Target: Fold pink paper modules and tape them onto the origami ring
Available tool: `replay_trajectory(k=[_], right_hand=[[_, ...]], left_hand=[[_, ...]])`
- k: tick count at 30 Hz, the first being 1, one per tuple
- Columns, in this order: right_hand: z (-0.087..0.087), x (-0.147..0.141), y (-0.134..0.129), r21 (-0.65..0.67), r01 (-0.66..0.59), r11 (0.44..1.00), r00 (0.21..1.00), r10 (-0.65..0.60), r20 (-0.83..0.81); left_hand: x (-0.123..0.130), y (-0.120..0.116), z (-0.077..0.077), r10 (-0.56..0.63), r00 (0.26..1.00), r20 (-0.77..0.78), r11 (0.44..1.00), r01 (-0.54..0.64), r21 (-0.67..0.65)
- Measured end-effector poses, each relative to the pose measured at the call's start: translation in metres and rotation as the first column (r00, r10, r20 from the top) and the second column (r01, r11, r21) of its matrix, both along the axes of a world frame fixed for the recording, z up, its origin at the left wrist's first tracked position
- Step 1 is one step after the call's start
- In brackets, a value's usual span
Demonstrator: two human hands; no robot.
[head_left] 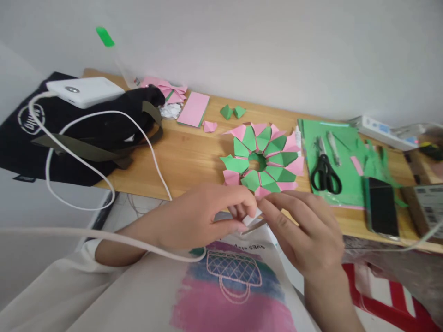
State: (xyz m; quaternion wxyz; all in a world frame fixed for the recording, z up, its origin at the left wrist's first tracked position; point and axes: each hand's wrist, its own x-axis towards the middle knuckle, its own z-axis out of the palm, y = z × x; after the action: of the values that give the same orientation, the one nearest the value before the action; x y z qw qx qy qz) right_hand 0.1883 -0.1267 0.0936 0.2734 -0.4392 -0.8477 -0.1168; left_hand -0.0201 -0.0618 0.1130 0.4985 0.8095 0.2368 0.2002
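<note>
My left hand (pixel 207 212) is closed, its thumb and fingers pinching a small white piece (pixel 252 216), perhaps folded paper or tape; I cannot tell which. The fingertips of my right hand (pixel 308 230) meet the same piece from the other side, and a thin darker edge shows below it. Both hands are over my lap at the table's front edge. Just beyond them lies a ring of folded green and pink paper (pixel 277 173), with a round gap in its middle.
Two green folded pieces (pixel 226 111), a pink folded piece (pixel 209 126) and a pink paper stack (pixel 194 109) lie behind. Black scissors (pixel 324 175) rest on green sheets (pixel 353 180), beside a phone (pixel 381 207). Left are a black bag (pixel 79 143), a white power bank (pixel 86 90) and its looping cable (pixel 145 138).
</note>
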Motion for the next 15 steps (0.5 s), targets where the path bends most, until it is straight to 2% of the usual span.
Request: replay_trajectory(k=[4, 10, 15], right_hand=[[-0.0032, 0.0020, -0.0031, -0.039, 0.009, 0.999, 0.999, -0.011, -0.046], [-0.0084, 0.0033, -0.0064, -0.107, 0.031, 0.994, 0.996, -0.040, -0.082], [-0.0100, 0.0025, -0.0086, -0.149, 0.060, 0.987, 0.991, -0.077, -0.110]], left_hand=[[0.0002, 0.0012, -0.0035, 0.008, 1.000, -0.020, 1.000, -0.008, 0.006], [0.0041, -0.0005, -0.0050, 0.054, 0.998, 0.041, 0.994, -0.050, -0.094], [0.0058, -0.0002, -0.0097, 0.054, 0.996, 0.077, 0.998, -0.056, 0.032]])
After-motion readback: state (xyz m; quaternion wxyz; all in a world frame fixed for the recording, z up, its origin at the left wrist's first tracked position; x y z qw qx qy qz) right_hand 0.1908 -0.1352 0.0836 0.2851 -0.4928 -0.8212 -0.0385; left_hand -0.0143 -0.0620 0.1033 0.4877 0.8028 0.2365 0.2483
